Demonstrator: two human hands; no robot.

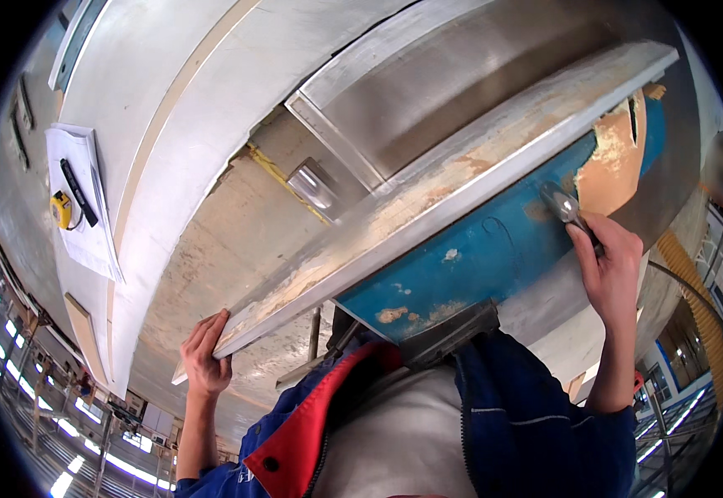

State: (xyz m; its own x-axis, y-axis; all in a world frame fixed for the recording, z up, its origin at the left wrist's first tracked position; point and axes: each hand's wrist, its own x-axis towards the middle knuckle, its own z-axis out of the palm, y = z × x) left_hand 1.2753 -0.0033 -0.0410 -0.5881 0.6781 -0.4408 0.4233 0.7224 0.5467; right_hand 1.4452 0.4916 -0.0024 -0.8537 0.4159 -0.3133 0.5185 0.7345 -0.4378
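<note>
My left hand (pixel 206 353) is closed around the near left end of a long pale panel (pixel 461 192), its fingers over the top edge. Patchy beige filler is smeared along the panel's face. Between the thumb and fingers of my right hand (pixel 610 257) is a small shiny metal spatula (pixel 559 202) with a rounded blade and a dark handle. Its blade is over a blue board (pixel 469 257), beside a tan sheet (pixel 615 162) that carries a beige, paste-like layer. Dried beige spots mark the blue board.
A metal frame with a brushed panel (pixel 453 75) stands behind the long panel. A shiny metal cylinder (pixel 313 184) lies near a yellow strip. Papers (pixel 87 241) at the left bear a yellow tape measure (pixel 61 210) and a black cutter (pixel 78 191). A yellow ribbed hose (pixel 702 307) hangs at right.
</note>
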